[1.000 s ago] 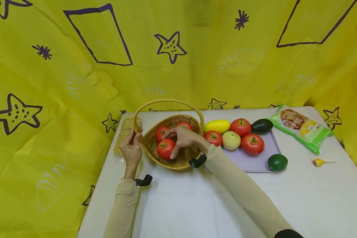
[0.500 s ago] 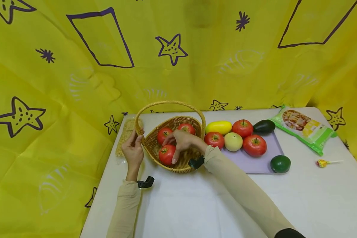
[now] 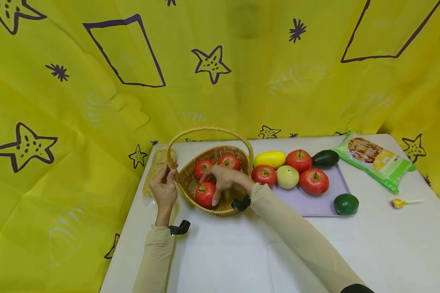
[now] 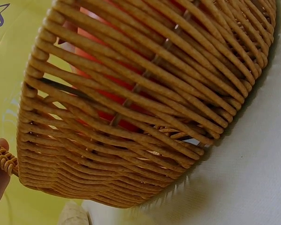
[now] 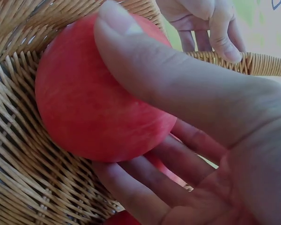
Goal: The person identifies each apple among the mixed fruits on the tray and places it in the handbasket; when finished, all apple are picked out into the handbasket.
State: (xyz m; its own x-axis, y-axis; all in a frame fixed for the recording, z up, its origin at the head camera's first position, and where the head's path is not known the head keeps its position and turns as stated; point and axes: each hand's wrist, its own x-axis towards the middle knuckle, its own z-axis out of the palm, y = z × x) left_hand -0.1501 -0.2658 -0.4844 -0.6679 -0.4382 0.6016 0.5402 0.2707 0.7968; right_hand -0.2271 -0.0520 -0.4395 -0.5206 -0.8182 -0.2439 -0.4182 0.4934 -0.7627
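Note:
A wicker basket (image 3: 225, 209) with a tall arched handle stands on the table and holds three red apples. My left hand (image 3: 164, 190) grips the handle's left foot between thumb and fingers; the right wrist view shows this left hand (image 5: 206, 21) there too. Inside the basket, my right hand (image 3: 223, 179) has its thumb and fingers around the front apple (image 3: 205, 195). In the right wrist view that apple (image 5: 98, 93) lies against the woven wall. Behind it sit a second apple (image 3: 203, 167) and a third apple (image 3: 230, 161). Through the weave, red shows in the left wrist view.
Right of the basket, a lilac tray (image 3: 315, 207) bears several red apples, a pale round fruit (image 3: 287, 177), a yellow oblong fruit (image 3: 269, 159) and dark green avocados (image 3: 346, 204). Farther right lie a green food packet (image 3: 374, 160) and a lollipop (image 3: 397, 203). A clear bag (image 3: 150, 179) lies left.
Hands, basket and apples keep nearly the same arrangement. The whole scene has shifted slightly down and right in the head view.

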